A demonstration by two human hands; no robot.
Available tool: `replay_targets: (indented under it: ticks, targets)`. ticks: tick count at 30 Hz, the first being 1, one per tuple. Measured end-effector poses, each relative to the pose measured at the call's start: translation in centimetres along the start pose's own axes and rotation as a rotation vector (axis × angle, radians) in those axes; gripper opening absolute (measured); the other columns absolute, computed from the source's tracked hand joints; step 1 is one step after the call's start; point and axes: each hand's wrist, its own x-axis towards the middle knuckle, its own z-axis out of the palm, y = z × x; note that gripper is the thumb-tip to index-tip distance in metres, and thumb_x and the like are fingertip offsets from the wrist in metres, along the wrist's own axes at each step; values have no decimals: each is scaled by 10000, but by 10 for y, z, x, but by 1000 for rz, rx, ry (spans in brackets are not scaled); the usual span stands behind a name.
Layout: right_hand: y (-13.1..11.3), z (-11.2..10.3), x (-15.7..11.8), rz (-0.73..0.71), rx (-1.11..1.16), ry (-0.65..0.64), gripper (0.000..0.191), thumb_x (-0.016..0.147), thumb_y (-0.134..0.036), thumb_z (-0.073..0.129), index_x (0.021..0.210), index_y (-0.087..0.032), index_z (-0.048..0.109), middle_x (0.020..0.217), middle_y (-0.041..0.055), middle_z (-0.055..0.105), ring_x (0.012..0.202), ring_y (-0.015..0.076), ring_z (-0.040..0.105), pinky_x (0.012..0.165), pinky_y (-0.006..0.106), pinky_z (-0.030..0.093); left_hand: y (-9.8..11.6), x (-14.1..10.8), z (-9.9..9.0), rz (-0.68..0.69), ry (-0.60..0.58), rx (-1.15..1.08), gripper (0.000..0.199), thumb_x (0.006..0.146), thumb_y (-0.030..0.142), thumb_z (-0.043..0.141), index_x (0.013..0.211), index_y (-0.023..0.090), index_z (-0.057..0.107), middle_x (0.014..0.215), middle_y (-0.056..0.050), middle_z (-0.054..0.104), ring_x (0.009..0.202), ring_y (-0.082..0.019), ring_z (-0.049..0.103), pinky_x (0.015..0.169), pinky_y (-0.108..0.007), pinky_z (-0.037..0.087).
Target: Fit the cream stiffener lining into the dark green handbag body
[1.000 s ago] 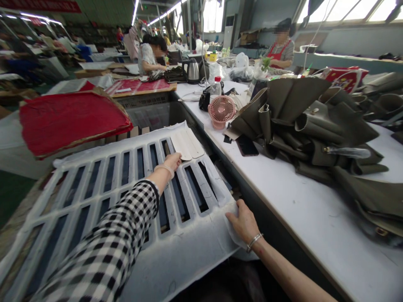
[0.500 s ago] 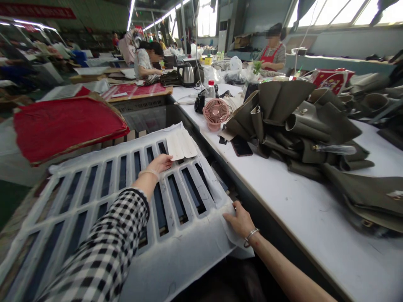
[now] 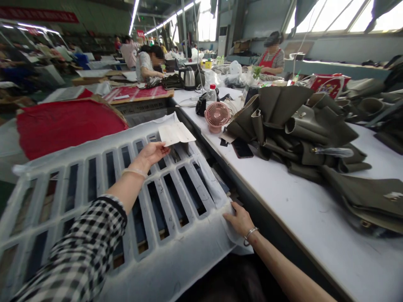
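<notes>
My left hand (image 3: pixel 153 154) pinches the near left corner of a flat cream-white piece (image 3: pixel 176 133) with a fold line; whether it is leather or card I cannot tell. The piece tilts above the far right corner of a white slotted plastic rack (image 3: pixel 147 176). Dark gaps show through the rack's slots. At the rack's near right corner my right hand (image 3: pixel 239 220) is closed, thumb on top, with the fingers partly hidden behind the edge. A whitish sheet covers the rack's rim there.
Right of the rack runs a white worktable (image 3: pixel 283 209) with a pile of olive-grey bag pieces (image 3: pixel 302 126), a phone (image 3: pixel 242 148), a pink fan (image 3: pixel 217 116) and a kettle (image 3: pixel 189 78). A red-covered board (image 3: pixel 69 126) lies beyond the rack at left. Co-workers sit farther back.
My left hand has moved a little left and up, lifting the white piece's near edge. The rack's far left side has risen and shifted left. My right hand stays at its corner.
</notes>
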Motion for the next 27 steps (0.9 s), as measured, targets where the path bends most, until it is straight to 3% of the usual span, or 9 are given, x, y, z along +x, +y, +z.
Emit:
replay_targets:
  ticks: [5,8,11,15,19,22,24,25,27]
  targets:
    - [-6,-8,-5,9,44,-11,308,807,-268,640,1104,-194,666,1044,62,717,1002,237,657,856,294,466,1,-17,15,57,-132,43,197,713,-32,608,870,75,661,839,-107,687,736,-181,645,692,-293,593]
    - [-6,-5,-5,28,66,-16,349,790,-248,646,1135,-199,667,1078,77,714,1060,264,642,913,331,458,22,-14,34,141,-158,25,150,759,-7,571,847,90,642,812,-76,675,743,-166,640,731,-305,597]
    - [-2,0,-5,95,114,12,410,754,-205,657,1159,-141,655,1179,153,676,1178,319,586,1001,401,422,48,-13,57,176,-209,14,144,793,4,543,866,89,634,816,-67,671,749,-160,635,821,-378,598]
    - [-7,-10,-5,159,315,44,342,811,-317,606,1066,-102,679,1217,190,654,1234,333,557,1024,414,429,63,-40,78,194,-305,33,155,798,-4,552,892,78,646,926,-104,690,854,-185,657,893,-384,580]
    - [-48,-56,-9,129,625,60,640,909,-638,355,1241,-137,575,1328,157,596,1225,281,571,948,391,505,45,-92,92,165,-435,90,145,795,38,609,919,73,675,1037,-152,694,951,-256,668,889,-429,587]
    - [-92,-98,-26,38,866,6,794,862,-799,212,1317,-211,487,1263,100,639,970,236,691,775,386,579,17,-134,110,88,-518,171,198,761,92,677,958,94,702,1037,-146,704,896,-254,688,797,-347,611]
    - [-114,-118,-43,-117,1134,-12,718,803,-804,438,1192,-215,573,1171,79,670,828,196,689,666,327,574,-2,-164,123,22,-547,226,241,707,149,745,946,118,729,998,-125,720,833,-230,696,733,-268,610]
    - [-120,-125,-53,-179,1257,11,642,726,-703,659,1126,-205,599,1088,69,692,783,184,678,634,303,563,-10,-179,128,-15,-561,255,267,675,194,781,934,141,744,988,-108,729,814,-222,699,708,-239,609]
    - [-119,-135,-72,-213,1311,88,606,530,-477,879,994,-175,633,918,45,710,723,170,660,655,289,557,-24,-204,130,-92,-566,303,333,617,298,838,937,242,767,1015,-35,746,842,-221,710,722,-208,611]
